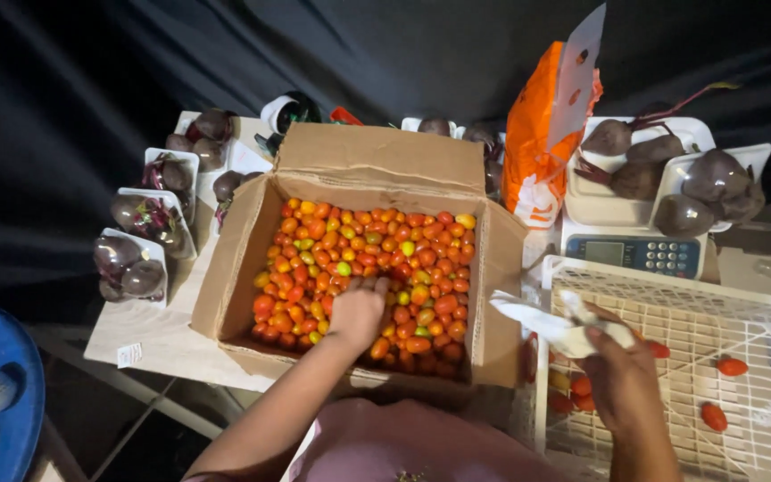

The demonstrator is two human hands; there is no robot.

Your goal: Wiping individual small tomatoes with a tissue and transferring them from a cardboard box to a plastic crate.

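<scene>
left hand (357, 311) cupped in the brown cardboard box of red-orange cherry tomatoes (368, 268), right hand (613, 357) at 3 o'clock pinching a white foam tray (551, 323), white plastic crate (689, 303) nearly bare, box full.

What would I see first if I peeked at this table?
First you'd see the big cardboard box in the middle, full of little red, orange and green tomatoes, with the left hand dipping into them. The right hand holds a white tray over a white crate with a few tomatoes inside. Dark purple beets sit in trays on a scale at the back right.
</scene>
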